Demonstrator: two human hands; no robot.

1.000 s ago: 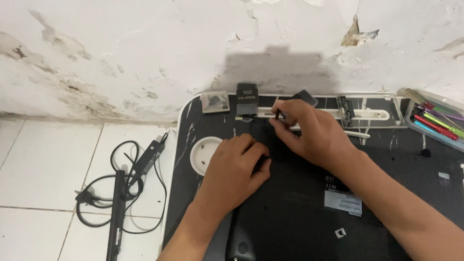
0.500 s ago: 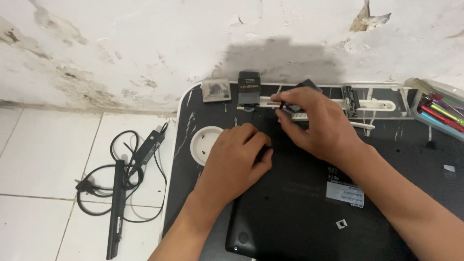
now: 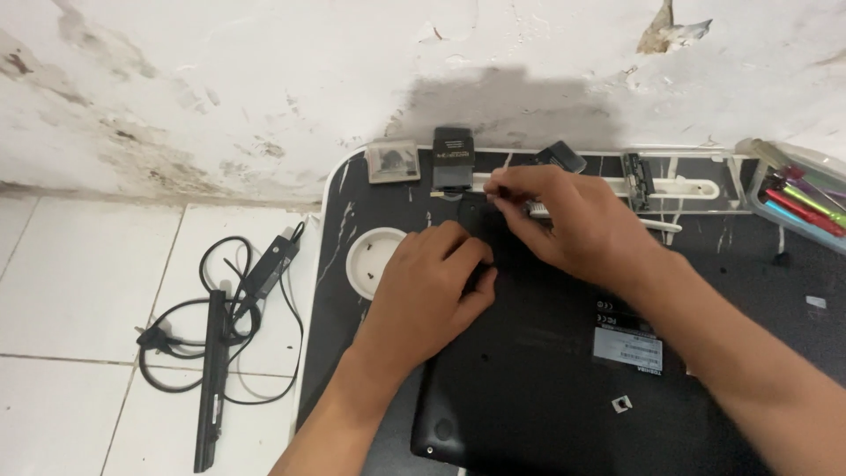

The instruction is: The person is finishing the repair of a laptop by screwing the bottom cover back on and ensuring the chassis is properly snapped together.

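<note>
Head view looks down on a black worktop point(image 3: 749, 264) set against a stained white wall, with an upturned black laptop point(image 3: 546, 370) lying at lower centre of the frame. The left hand point(image 3: 427, 295) rests flat on the laptop's upper left corner, fingers curled loosely and holding nothing that shows. The right hand point(image 3: 577, 220) sits just above it near the laptop's top edge, thumb and forefinger pinched on something small and slim; what it is cannot be told. A white round dish point(image 3: 370, 260) stands just left of the left hand. At far right, a tray of coloured pens point(image 3: 797, 198) reaches the frame edge. On the tiled floor at left lie a black power adapter with coiled cable point(image 3: 256, 282) and a long black bar point(image 3: 211, 379).
</note>
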